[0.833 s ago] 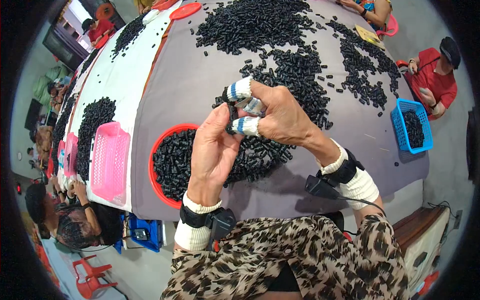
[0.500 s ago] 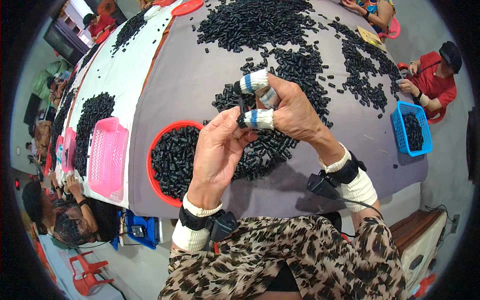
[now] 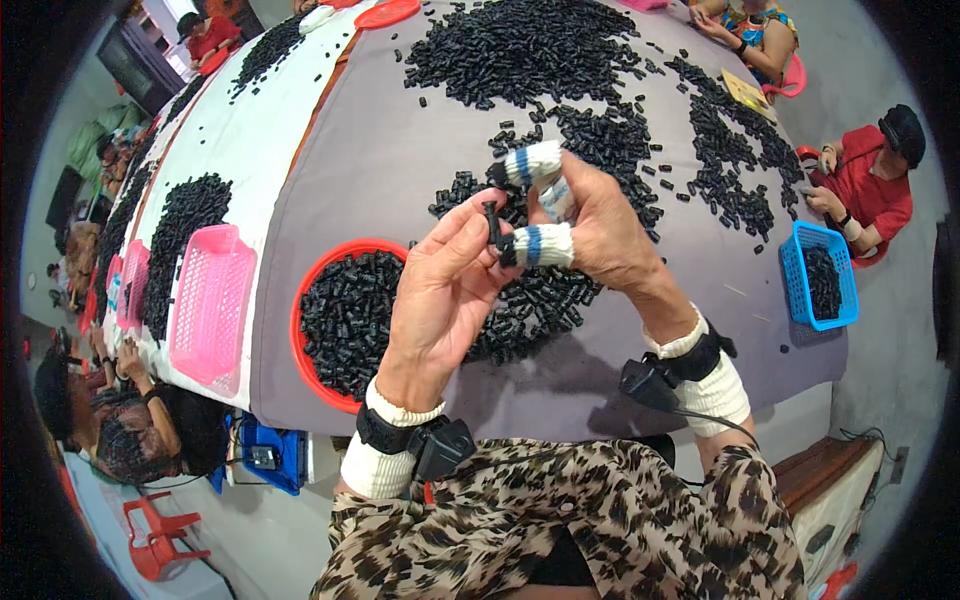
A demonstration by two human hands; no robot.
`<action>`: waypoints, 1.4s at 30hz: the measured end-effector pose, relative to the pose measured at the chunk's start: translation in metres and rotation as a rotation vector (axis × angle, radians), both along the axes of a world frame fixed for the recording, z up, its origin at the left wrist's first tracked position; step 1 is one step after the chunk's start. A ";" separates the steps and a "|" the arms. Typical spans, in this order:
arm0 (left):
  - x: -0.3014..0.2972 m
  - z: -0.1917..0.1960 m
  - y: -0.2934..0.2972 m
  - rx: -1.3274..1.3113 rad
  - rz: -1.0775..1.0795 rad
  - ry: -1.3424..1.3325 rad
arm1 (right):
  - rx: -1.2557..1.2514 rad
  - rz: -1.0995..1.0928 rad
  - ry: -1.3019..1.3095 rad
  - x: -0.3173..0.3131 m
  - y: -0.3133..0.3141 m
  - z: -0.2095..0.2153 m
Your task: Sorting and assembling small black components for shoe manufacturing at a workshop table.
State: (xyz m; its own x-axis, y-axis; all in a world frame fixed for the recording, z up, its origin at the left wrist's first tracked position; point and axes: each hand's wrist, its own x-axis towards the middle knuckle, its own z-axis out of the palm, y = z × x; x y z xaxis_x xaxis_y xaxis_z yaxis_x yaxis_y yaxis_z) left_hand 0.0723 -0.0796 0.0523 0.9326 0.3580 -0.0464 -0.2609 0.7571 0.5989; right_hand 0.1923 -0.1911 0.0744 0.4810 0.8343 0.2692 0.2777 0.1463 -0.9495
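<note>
In front of me, my left hand (image 3: 440, 285) pinches a small black cylindrical piece (image 3: 492, 222) between thumb and fingers, holding it roughly upright. Close on its right is my right hand (image 3: 600, 225), with white knitted, blue-striped, black-ended sleeves on two digits. Those digits are spread apart, one above the other. A white-and-blue wrapping (image 3: 555, 198) shows on a curled finger between them. The lower sleeve's tip is beside the black piece; whether it touches cannot be made out. Below and left, a red round basin (image 3: 297, 325) is full of similar black pieces.
A large heap of black pieces (image 3: 520, 50) covers the far grey tablecloth (image 3: 330, 190); more lie behind my hands. A pink basket (image 3: 208, 310) stands left, a blue basket (image 3: 822, 275) right. A person in red (image 3: 870, 170) works at the right edge; others sit around the tables.
Both hands have shifted slightly right. The black piece now shows more plainly at the left fingertips, and the right hand's sleeved digits have moved a little away from the left palm.
</note>
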 end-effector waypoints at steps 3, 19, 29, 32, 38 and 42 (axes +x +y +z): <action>-0.003 0.001 0.006 -0.039 -0.009 -0.079 | -0.124 0.000 -0.044 0.003 0.000 0.009; -0.006 -0.002 0.017 -0.022 0.004 -0.132 | -0.291 0.219 -0.255 0.002 0.024 0.024; -0.006 -0.002 0.020 -0.011 0.007 -0.125 | -0.403 0.262 -0.308 0.005 0.027 0.025; -0.005 0.000 0.018 0.028 0.056 -0.065 | -0.328 0.286 -0.289 0.005 0.027 0.022; -0.006 -0.008 0.023 -0.016 -0.041 -0.170 | -0.253 0.284 -0.321 0.004 0.029 0.017; -0.003 -0.010 0.021 -0.060 -0.034 -0.199 | -0.212 0.210 -0.405 0.006 0.025 0.011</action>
